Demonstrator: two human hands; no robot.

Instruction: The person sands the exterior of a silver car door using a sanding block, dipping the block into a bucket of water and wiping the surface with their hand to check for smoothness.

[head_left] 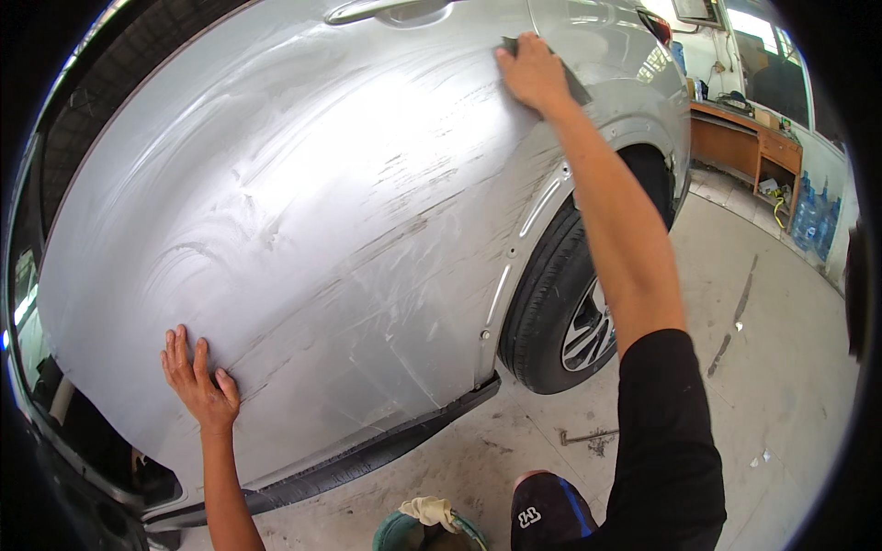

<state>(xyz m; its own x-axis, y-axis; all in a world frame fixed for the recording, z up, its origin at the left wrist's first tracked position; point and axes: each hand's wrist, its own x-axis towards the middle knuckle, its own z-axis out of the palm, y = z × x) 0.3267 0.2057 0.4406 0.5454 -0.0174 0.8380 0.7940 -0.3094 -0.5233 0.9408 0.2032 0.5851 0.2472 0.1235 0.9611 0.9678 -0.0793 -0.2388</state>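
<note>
A silver car door (303, 303) fills the middle, marked with dark scratches and whitish smears. Low on its left part, my left hand (199, 381) rests flat with the fingers spread, holding nothing. My right arm reaches far up and right. There my right hand (533, 73) presses a dark sheet of sandpaper (577, 87) against the body panel, near the door's rear edge and above the wheel arch. Part of the sheet is hidden under the palm and fingers. The door handle (367, 9) is at the top.
A black tyre (533, 335) sits below my right forearm. Near my knee stands a green bucket (390, 531) with a pale cloth (430, 511) over its rim. A thin metal tool (588, 437) lies on the floor. A wooden desk (781, 151) and blue water bottles (814, 219) stand farther right.
</note>
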